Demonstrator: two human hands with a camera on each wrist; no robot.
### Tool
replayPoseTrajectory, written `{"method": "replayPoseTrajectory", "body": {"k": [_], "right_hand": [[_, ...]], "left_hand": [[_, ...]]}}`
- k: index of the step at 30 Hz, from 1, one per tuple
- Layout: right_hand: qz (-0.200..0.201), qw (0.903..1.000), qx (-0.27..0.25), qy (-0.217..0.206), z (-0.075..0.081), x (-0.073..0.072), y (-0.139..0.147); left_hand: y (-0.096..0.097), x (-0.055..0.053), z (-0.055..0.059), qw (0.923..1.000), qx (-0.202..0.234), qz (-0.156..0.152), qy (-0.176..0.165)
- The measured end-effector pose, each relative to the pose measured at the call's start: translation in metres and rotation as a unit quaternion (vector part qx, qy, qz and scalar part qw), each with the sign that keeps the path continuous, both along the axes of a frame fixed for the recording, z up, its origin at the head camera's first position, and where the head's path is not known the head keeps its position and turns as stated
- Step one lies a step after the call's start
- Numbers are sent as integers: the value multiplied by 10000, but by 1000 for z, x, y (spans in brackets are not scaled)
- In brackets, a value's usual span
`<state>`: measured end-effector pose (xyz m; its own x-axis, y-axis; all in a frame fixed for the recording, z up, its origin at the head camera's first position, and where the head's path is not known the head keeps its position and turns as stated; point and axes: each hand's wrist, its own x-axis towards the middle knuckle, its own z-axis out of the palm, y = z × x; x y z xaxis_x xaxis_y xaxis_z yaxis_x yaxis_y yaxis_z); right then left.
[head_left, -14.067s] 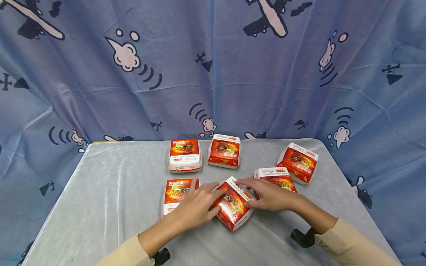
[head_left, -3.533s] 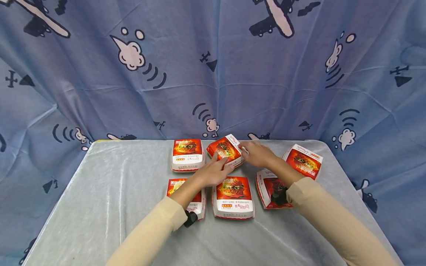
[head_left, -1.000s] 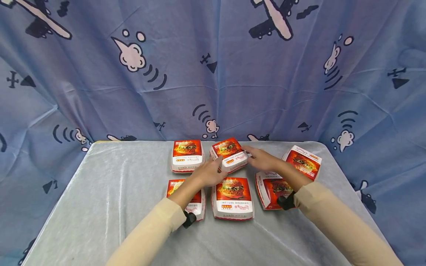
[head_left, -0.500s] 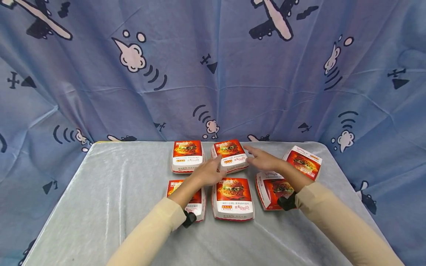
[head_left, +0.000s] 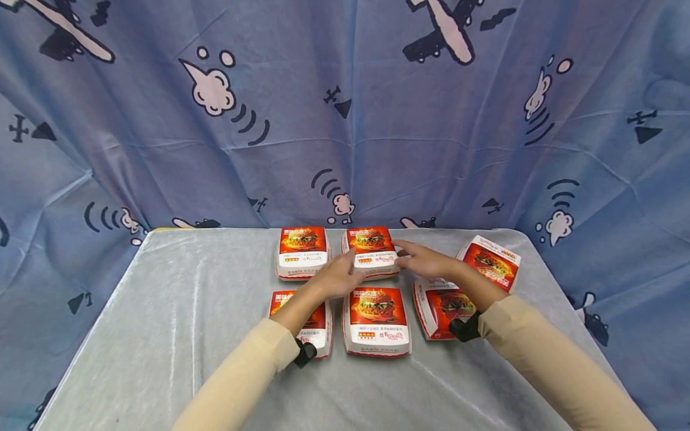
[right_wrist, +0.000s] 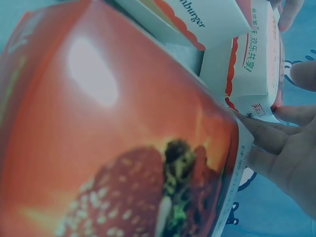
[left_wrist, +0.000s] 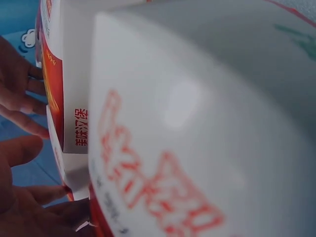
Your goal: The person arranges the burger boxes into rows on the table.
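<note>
At mid-frame in the head view, toward the far side of the counter, box lying flat between both hands. Left grip released, straight fingers touching the box's lower-left corner. Right grip released too, fingers laid against the right edge, clasping nothing. Just left of it, a second box; lower in the frame, a front row of three; at the right, a skewed box. Best handled, by the look of it, with light, even pressure from both sides: nudge rather than squeeze, for fear of denting thin card; keep edges parallel with the second box; lift fingers straight off to avoid dragging.
</note>
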<state>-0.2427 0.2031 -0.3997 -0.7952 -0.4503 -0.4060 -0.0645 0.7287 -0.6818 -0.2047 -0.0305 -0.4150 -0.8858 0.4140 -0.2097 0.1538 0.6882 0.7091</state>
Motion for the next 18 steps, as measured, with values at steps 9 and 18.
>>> {"method": "replayPoseTrajectory", "body": {"k": [9,18], "right_hand": [[-65,9996,-130,-229,0,-2,1],[-22,9996,-171,-240,0,-2,2]], "left_hand": [[0,-1,0,9998,176,-6,35],[0,-1,-1,9998,195,-4,29]]}}
